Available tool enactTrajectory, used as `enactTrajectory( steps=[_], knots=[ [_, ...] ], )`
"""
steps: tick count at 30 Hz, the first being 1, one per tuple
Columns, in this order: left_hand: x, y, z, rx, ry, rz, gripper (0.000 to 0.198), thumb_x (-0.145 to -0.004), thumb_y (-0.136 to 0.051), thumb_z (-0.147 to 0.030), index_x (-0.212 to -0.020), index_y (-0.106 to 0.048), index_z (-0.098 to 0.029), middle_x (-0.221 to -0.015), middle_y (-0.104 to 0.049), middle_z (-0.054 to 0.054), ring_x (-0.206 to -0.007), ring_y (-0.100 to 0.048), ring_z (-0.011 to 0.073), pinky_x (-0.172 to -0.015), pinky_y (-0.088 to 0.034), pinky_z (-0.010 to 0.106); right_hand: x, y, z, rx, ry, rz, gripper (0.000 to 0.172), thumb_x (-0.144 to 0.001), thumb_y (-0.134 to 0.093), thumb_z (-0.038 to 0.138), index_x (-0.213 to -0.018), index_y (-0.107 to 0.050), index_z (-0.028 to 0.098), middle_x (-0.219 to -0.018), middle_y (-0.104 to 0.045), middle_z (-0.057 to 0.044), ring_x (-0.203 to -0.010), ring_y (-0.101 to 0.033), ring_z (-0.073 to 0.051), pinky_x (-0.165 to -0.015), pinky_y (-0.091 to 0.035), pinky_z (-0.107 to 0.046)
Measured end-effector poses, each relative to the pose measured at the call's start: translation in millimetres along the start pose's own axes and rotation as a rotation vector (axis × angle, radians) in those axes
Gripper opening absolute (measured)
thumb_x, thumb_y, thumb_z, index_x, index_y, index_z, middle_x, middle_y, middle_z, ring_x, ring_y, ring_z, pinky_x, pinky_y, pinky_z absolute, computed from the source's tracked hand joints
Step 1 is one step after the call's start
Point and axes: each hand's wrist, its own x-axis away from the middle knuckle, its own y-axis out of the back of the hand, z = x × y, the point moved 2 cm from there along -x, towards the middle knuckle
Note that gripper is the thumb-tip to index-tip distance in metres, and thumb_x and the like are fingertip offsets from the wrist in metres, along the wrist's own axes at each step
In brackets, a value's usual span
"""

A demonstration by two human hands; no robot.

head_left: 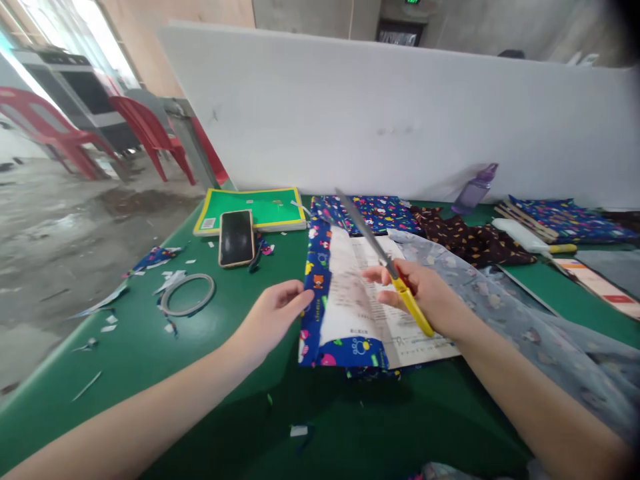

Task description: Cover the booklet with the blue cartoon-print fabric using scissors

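My right hand (425, 297) grips yellow-handled scissors (383, 260), whose blades point up and away to the left over a printed paper sheet (360, 300). The sheet lies on blue patterned fabric (317, 280) whose edge is folded over the paper's left and bottom sides. My left hand (275, 317) rests at the fabric's left edge, its fingers curled loosely against the fold.
On the green table (150, 347) lie a roll of tape (187, 295), a phone (236, 237), a green cutting mat (253, 208) and paper scraps. More fabrics (465, 240), a glue stick (530, 240) and a purple bottle (475, 188) lie right. A white partition (400, 113) stands behind; red chairs (150, 133) stand left.
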Motion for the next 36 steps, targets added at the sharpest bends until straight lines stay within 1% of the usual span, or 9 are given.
enactTrajectory(
  steps=[5, 10, 15, 21, 24, 26, 29, 31, 36],
  knots=[
    [27, 52.6, 15, 0.074, 0.142, -0.198, 0.03, -0.074, -0.07, -0.045, -0.076, -0.057, -0.018, -0.073, -0.064, -0.002, -0.065, -0.06, 0.0141, -0.061, -0.048, 0.024, 1, 9, -25, 0.076, -0.068, -0.151, 0.056, -0.067, -0.064, 0.066, -0.104, -0.06, 0.025, -0.083, -0.064, -0.002, -0.073, -0.061, -0.019, -0.065, -0.05, -0.032],
    [52, 88.5, 41, 0.052, 0.201, -0.311, 0.033, -0.074, -0.07, -0.048, -0.083, -0.057, -0.019, -0.077, -0.068, 0.0, -0.068, -0.065, 0.0174, -0.064, -0.052, 0.027, -1, 8, -48, 0.272, -0.154, -0.252, 0.065, -0.06, -0.065, 0.071, -0.105, -0.062, 0.025, -0.083, -0.065, -0.003, -0.074, -0.061, -0.022, -0.067, -0.049, -0.037],
    [67, 106.8, 60, -0.305, 0.178, -0.29, 0.03, -0.077, -0.066, -0.046, -0.072, -0.054, -0.019, -0.065, -0.063, -0.003, -0.06, -0.06, 0.015, -0.053, -0.042, 0.022, -3, 2, -61, 0.468, -0.164, -0.276, 0.055, -0.063, -0.065, 0.068, -0.099, -0.064, 0.026, -0.079, -0.067, -0.005, -0.073, -0.061, -0.025, -0.068, -0.048, -0.04],
    [65, 112.9, 63, -0.659, 0.287, -0.129, 0.04, -0.088, -0.043, -0.056, -0.067, -0.049, -0.022, -0.047, -0.056, -0.003, -0.041, -0.056, 0.0188, -0.047, -0.038, 0.027, -6, -3, -83, 0.641, -0.086, -0.27, 0.05, -0.071, -0.058, 0.064, -0.1, -0.063, 0.024, -0.099, -0.068, -0.008, -0.091, -0.063, -0.031, -0.076, -0.049, -0.043],
    [64, 115.2, 54, -1.088, 0.223, -0.205, 0.049, -0.091, -0.033, -0.059, -0.065, -0.053, -0.023, -0.053, -0.061, 0.003, -0.052, -0.061, 0.0245, -0.055, -0.039, 0.031, -7, -4, -95, 0.676, -0.039, -0.245, 0.049, -0.073, -0.057, 0.062, -0.103, -0.064, 0.024, -0.111, -0.066, -0.009, -0.105, -0.06, -0.033, -0.087, -0.048, -0.044],
    [65, 113.1, 49, -1.263, 0.115, -0.281, 0.045, -0.092, -0.033, -0.057, -0.078, -0.059, -0.024, -0.069, -0.067, 0.006, -0.066, -0.065, 0.0281, -0.06, -0.04, 0.033, -8, -5, -100, 0.684, -0.039, -0.226, 0.051, -0.074, -0.055, 0.062, -0.107, -0.063, 0.024, -0.114, -0.065, -0.01, -0.106, -0.06, -0.032, -0.086, -0.049, -0.044],
    [66, 103.9, 48, -1.202, -0.11, -0.267, 0.038, -0.094, -0.038, -0.051, -0.111, -0.058, -0.024, -0.112, -0.066, 0.009, -0.103, -0.062, 0.029, -0.087, -0.045, 0.037, -8, -5, -105, 0.684, -0.064, -0.195, 0.053, -0.075, -0.054, 0.063, -0.112, -0.061, 0.026, -0.115, -0.066, -0.008, -0.102, -0.062, -0.031, -0.08, -0.051, -0.043],
    [64, 96.9, 50, -1.113, -0.218, -0.184, 0.041, -0.094, -0.041, -0.047, -0.127, -0.051, -0.024, -0.139, -0.051, 0.009, -0.129, -0.047, 0.0272, -0.107, -0.034, 0.037, -8, -3, -107, 0.685, -0.08, -0.174, 0.053, -0.074, -0.056, 0.063, -0.112, -0.062, 0.027, -0.113, -0.067, -0.007, -0.1, -0.063, -0.031, -0.079, -0.052, -0.043],
    [58, 83.8, 55, -0.964, -0.288, 0.137, 0.055, -0.094, -0.046, -0.04, -0.147, -0.033, -0.032, -0.157, -0.029, 0.001, -0.147, -0.017, 0.0247, -0.12, -0.006, 0.043, -11, 3, -108, 0.664, -0.092, -0.155, 0.051, -0.071, -0.059, 0.064, -0.108, -0.066, 0.03, -0.106, -0.07, -0.005, -0.088, -0.066, -0.031, -0.07, -0.052, -0.042]
  ],
)
